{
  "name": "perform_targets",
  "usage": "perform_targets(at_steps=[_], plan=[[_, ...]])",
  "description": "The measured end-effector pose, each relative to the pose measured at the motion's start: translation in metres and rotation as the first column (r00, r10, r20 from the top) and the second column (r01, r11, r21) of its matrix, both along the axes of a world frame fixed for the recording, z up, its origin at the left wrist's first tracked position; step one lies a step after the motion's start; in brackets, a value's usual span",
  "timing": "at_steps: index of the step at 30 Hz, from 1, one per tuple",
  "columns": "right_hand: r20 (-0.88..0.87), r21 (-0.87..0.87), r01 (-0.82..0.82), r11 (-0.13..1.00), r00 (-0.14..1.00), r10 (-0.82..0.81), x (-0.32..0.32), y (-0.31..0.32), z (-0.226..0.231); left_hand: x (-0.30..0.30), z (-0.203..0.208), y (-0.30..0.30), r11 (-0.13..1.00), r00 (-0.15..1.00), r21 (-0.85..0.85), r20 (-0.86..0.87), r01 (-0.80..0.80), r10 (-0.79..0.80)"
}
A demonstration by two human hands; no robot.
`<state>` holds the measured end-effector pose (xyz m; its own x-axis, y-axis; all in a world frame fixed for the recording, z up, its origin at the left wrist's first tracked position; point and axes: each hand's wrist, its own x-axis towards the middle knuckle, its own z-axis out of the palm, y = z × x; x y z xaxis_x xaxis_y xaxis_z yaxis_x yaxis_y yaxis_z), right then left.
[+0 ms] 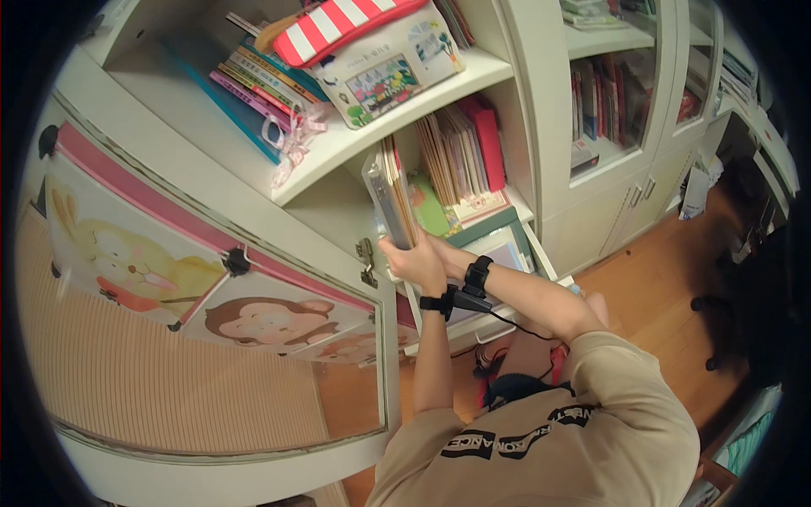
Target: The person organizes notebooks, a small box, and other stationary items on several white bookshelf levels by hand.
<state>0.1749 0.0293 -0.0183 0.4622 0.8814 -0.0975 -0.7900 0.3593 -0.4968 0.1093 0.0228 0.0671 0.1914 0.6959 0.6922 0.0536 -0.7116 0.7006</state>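
Note:
My left hand [414, 264] is closed around the lower end of a small stack of thin books [391, 196], with a clear plastic cover or sleeve on its left side. The stack stands upright and tilts a little, in front of the middle shelf of a white bookcase. My right hand [441, 251] is at the same end of the stack, on its right side, its fingers mostly hidden behind the left hand and the books. On the shelf beyond stands a row of thin books [452, 160], beside a red folder or box [484, 142]. A green book [429, 205] lies near the stack.
An open drawer [545, 253] with a green-edged frame or board [498, 226] juts out below the shelf. To the left, a glass cabinet door [384, 372] stands open. Above are a red-striped bag [380, 84] and leaning books [266, 84]. Closed glass cabinets [612, 110] stand right.

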Motion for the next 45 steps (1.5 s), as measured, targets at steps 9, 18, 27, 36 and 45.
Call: perform_targets(at_steps=[9,18,27,36,45], plan=[[-0.032,0.023,0.256,0.967,0.966,-0.255,0.093,-0.002,0.034,0.096,0.002,0.012,0.989,0.983,0.023,0.107,0.147,-0.148],[0.509,-0.419,0.366,0.831,0.853,-0.120,0.027,-0.128,0.087,0.158,-0.046,0.034,0.973,0.979,-0.132,-0.046,0.189,-0.197],[0.603,-0.469,0.454,0.758,0.792,-0.101,-0.003,-0.211,0.070,0.125,-0.038,0.085,0.565,0.479,-0.180,-0.364,0.805,-0.799],[0.883,-0.465,0.684,0.562,0.401,0.243,-0.027,-0.225,0.043,0.125,-0.034,0.050,0.725,0.649,-0.075,-0.391,0.684,-0.653],[0.889,-0.379,0.783,0.493,0.159,0.429,-0.043,-0.224,0.008,0.115,-0.048,0.083,0.716,0.601,-0.154,-0.442,0.681,-0.666]])
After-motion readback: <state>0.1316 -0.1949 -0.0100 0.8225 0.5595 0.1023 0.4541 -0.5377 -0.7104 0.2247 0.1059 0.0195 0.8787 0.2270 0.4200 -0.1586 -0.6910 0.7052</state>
